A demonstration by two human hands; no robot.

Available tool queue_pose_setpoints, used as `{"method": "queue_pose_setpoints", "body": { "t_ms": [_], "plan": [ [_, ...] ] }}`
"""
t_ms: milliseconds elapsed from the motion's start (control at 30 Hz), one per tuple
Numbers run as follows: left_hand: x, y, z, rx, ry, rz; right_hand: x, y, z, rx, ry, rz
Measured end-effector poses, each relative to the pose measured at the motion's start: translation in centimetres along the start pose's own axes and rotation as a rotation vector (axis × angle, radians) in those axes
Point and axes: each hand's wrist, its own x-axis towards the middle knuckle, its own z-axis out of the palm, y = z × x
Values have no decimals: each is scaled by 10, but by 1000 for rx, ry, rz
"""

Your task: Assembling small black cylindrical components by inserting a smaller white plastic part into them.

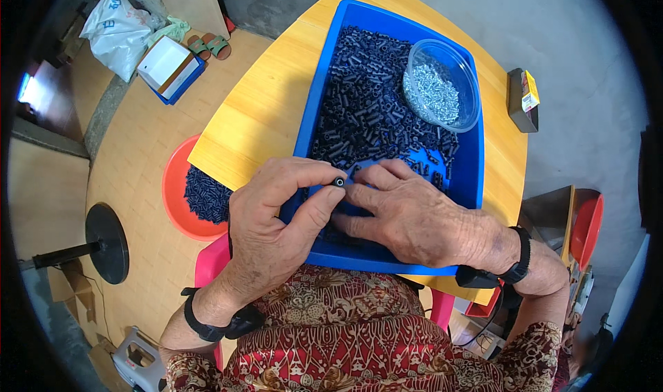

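Between the thumb and forefinger of my left hand (280, 202) is a small black tube (338, 182), its round end with a pale ring facing up. My right hand (421, 219) is just to its right, fingers bent inward close to the tube. What those fingers hold, if anything, is hidden. Both hands are over the near end of a blue tray (314, 102). Many loose black tubes (366, 95) fill most of the tray. At its far right, a clear round tub (467, 118) of small shiny metal pieces (435, 91) rests on the tubes.
The tray stands on a yellow wooden table (259, 95). Below its left edge, a red basin (178, 178) contains more black tubes. A small grey box (519, 102) lies by the right edge. Farther left are a white box (164, 66), slippers (209, 45) and a black round base (109, 243).
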Motion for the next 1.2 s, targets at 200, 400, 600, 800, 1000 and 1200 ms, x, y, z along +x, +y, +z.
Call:
{"method": "queue_pose_setpoints", "body": {
  "t_ms": [200,400,600,800,1000,1200],
  "plan": [
    [1,0,0,16,0,34,-20,15,-9,110,104,129],
    [1,0,1,7,-2,20,-30,10,-8,66,51,191],
    [0,0,1,8,-4,17,-31,7,-1,131,-4,182],
    [0,2,2,12,-8,26,-18,13,-4,111,46,211],
    [-1,0,3,-2,26,-13,-14,4,5,-25,-16,124],
    [-1,0,3,11,16,4,-35,18,-5,108,92,160]
  ]
}}
